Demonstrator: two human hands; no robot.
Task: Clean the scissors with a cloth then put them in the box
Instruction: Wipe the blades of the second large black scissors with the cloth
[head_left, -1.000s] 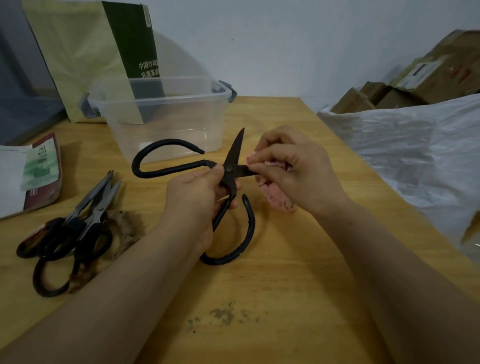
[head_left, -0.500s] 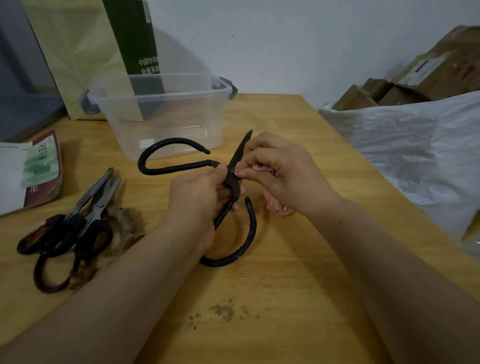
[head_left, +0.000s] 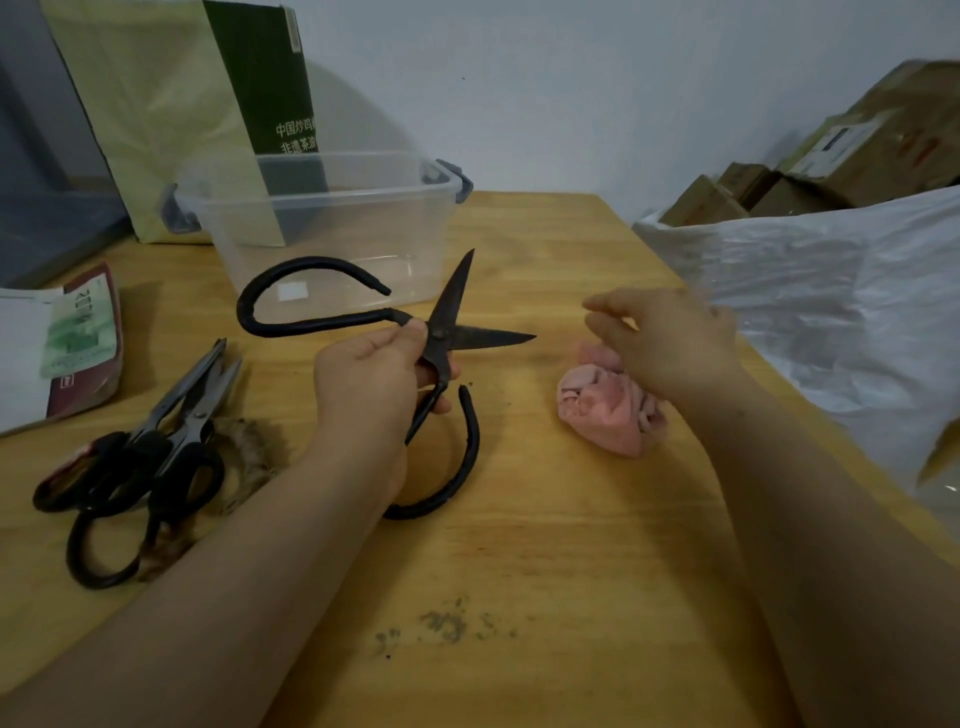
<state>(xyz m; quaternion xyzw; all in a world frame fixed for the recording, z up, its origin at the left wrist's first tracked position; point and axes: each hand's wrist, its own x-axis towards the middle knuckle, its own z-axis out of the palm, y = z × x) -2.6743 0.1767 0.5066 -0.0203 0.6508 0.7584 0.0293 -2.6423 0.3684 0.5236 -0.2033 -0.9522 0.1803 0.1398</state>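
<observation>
Big black iron scissors (head_left: 452, 317) with looped handles are spread open above the wooden table (head_left: 545, 545). My left hand (head_left: 374, 384) grips them near the pivot. A crumpled pink cloth (head_left: 608, 410) lies on the table to the right. My right hand (head_left: 670, 343) hovers just above the cloth, blurred, with relaxed fingers that hold nothing. A clear plastic box (head_left: 322, 228) with grey latches stands behind the scissors with its top open.
Two more pairs of black-handled scissors (head_left: 150, 447) lie at the left on a tuft of brown fibre. A booklet (head_left: 67, 343) sits at the far left, a green paper bag (head_left: 208, 104) behind the box. White plastic sheeting (head_left: 831, 312) borders the table's right edge.
My right hand has left the blade and let go of the pink cloth, which now lies on the table. The scissor blades are spread wider.
</observation>
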